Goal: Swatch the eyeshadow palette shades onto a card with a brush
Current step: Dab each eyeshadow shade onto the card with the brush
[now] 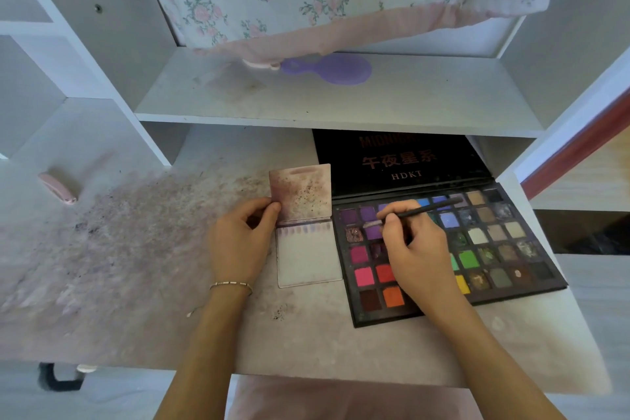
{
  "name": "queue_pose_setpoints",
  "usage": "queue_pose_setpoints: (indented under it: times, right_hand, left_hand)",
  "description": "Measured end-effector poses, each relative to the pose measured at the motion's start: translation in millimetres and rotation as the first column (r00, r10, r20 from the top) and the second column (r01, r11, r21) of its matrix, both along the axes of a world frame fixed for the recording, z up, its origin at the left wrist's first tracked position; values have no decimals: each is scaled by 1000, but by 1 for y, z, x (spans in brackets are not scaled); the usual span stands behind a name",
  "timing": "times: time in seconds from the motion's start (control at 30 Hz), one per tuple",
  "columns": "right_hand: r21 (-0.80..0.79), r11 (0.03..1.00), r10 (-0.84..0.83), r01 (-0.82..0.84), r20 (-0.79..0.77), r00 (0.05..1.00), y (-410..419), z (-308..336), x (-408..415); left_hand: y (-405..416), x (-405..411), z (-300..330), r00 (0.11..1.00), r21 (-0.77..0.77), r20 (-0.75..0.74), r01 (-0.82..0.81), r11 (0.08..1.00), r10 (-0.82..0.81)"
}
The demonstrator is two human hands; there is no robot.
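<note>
The palette [446, 249] lies open on the surface [136, 266], its lid propped back under the shelf [341, 95]. The card [308, 256] lies just beside the palette's left edge, with a row of faint swatches along its top and a stained flap standing up behind it.

The right hand [414, 249] is clamped on the brush [419, 211] in a pen grip, above the palette's left columns. The brush's long axis runs from upper right to lower left; its pale tip rests at the purple pans near the palette's left edge. The card lies directly to the left of that tip, so the next stroke likely calls for a short leftward shift of the right hand.

The left hand [238, 242] pinches the flap's lower left corner between thumb and fingers, steadying the card. The left hand is nearer the card; the right forearm crosses the palette's lower rows.
</note>
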State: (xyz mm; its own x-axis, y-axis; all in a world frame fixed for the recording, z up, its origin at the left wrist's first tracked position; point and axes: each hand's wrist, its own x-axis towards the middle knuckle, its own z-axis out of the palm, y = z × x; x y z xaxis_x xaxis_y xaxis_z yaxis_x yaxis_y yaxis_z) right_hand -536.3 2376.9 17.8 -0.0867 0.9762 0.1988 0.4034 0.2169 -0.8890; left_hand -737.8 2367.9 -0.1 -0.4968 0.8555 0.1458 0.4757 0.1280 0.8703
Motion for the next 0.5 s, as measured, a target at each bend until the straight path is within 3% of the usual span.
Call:
queue_pose_setpoints:
  times: [0.2,0.5]
  right_hand:
    - [11,999,50,-51,71,996,2,-1,-1]
    - [-28,988,151,-150,60,987,14,1,5]
  left_hand:
    - [0,0,0,1000,5,-15,2,1000,-2]
    - [1,0,0,1000,4,-16,-10,1000,11]
